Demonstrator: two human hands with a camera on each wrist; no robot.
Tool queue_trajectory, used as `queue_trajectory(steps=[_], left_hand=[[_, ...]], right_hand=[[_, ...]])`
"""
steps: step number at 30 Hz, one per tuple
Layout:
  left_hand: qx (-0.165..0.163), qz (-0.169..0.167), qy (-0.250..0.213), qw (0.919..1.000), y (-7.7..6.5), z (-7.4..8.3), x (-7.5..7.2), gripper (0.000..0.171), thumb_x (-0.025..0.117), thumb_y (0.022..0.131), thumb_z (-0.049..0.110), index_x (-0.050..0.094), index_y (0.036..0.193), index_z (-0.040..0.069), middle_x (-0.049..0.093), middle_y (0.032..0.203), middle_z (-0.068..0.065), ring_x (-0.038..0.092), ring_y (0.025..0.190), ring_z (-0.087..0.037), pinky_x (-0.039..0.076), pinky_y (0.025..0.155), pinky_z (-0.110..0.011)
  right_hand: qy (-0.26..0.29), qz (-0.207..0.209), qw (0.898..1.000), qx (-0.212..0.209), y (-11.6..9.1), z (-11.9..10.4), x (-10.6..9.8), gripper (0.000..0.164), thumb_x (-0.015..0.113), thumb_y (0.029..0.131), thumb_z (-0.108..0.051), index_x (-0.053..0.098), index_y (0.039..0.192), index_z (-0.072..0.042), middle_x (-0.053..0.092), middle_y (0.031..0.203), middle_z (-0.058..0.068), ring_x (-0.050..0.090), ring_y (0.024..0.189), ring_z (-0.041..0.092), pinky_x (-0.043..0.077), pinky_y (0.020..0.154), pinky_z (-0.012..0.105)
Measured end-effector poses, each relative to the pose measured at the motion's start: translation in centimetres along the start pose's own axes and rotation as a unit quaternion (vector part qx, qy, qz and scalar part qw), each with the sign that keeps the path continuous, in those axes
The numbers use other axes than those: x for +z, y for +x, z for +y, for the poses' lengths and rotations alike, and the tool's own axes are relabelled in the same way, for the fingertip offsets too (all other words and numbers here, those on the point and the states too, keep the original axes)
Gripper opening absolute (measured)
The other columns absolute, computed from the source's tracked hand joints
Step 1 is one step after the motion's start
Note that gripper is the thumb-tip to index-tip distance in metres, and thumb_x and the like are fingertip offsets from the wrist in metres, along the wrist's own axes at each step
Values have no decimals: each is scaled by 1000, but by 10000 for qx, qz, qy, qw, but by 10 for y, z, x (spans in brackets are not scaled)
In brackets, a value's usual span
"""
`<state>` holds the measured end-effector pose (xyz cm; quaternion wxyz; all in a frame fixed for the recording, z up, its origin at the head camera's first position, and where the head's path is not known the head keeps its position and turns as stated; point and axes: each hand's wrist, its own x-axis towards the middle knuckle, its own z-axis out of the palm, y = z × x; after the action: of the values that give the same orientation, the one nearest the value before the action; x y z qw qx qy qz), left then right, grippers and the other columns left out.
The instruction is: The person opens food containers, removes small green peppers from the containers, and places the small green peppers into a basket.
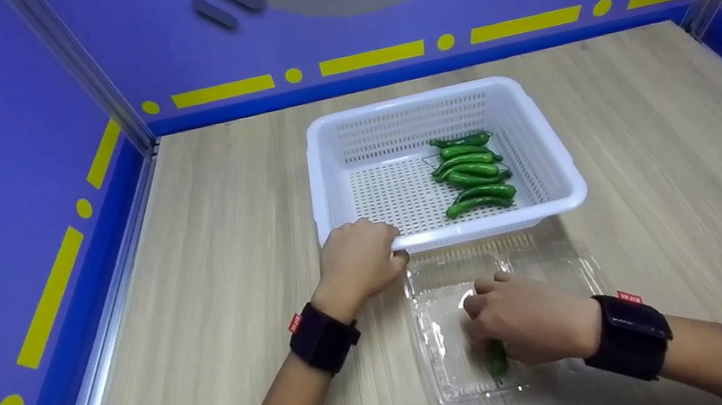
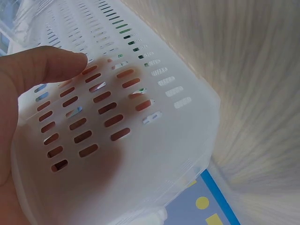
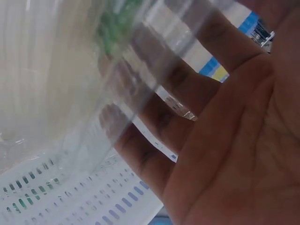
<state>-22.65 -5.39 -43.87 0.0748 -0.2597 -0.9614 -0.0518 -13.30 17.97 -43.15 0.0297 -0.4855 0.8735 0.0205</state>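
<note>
My left hand (image 1: 357, 259) grips the near left corner of a white plastic basket (image 1: 484, 225). Its thumb presses the slotted outer wall in the left wrist view, while the fingers show dimly through the wall from inside. Several green chili peppers (image 1: 471, 172) lie along the basket's right side. In front of it sits a clear plastic clamshell box (image 1: 444, 358), lid folded back to the right. Inside, my right hand (image 1: 537, 316) holds a green chili pepper (image 1: 498, 361), partly hidden beneath the fingers. The right wrist view shows those fingers through the box's clear wall, with the pepper blurred.
A wood-grain table (image 1: 229, 255) carries everything. Purple-blue panels (image 1: 216, 57) with yellow markings wall it in at the back and both sides, joined by metal posts (image 1: 101, 77). The basket's near rim stands close above the box's far edge.
</note>
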Motion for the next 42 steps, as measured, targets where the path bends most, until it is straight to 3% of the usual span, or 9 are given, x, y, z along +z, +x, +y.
queue_trajectory(steps=[9, 19, 25, 34, 42], left_hand=[[-35, -44, -28, 10000, 1, 1, 0, 39, 67, 84, 33, 40, 59, 21, 39, 56, 7, 46, 53, -15, 46, 50, -37], [-38, -80, -64, 9999, 2, 2, 0, 33, 68, 84, 34, 49, 61, 21, 41, 56, 7, 45, 53, -14, 46, 49, -37], [-29, -52, -66, 10000, 2, 2, 1, 35, 68, 83, 34, 46, 59, 21, 43, 57, 7, 47, 54, -15, 47, 50, -38], [-13, -52, -90, 9999, 0, 2, 0, 38, 67, 83, 32, 41, 59, 21, 40, 56, 7, 46, 53, -15, 44, 49, -36], [-8, -46, 30, 10000, 1, 2, -1, 33, 68, 84, 34, 48, 61, 19, 46, 58, 5, 51, 55, -18, 48, 51, -40]], right_hand=[[-149, 80, 9999, -1, 3, -3, 4, 22, 85, 65, -19, 68, 70, -32, 58, 78, -11, 44, 74, 15, 38, 66, 30], [-322, 146, 9994, -23, 5, -5, 6, 24, 87, 61, -16, 69, 72, -27, 61, 78, -8, 49, 77, 18, 42, 68, 32], [-344, 166, 9993, -20, 5, -5, 6, 24, 85, 61, -12, 68, 73, -24, 61, 79, -7, 50, 78, 18, 44, 69, 33], [-502, 187, 9985, -89, 4, -6, 6, 21, 85, 64, -16, 68, 74, -25, 61, 78, -7, 51, 78, 17, 44, 70, 32], [-843, 578, 9944, -271, 3, -6, 1, 19, 78, 70, -11, 67, 71, -25, 59, 78, -5, 55, 78, 19, 43, 68, 34]])
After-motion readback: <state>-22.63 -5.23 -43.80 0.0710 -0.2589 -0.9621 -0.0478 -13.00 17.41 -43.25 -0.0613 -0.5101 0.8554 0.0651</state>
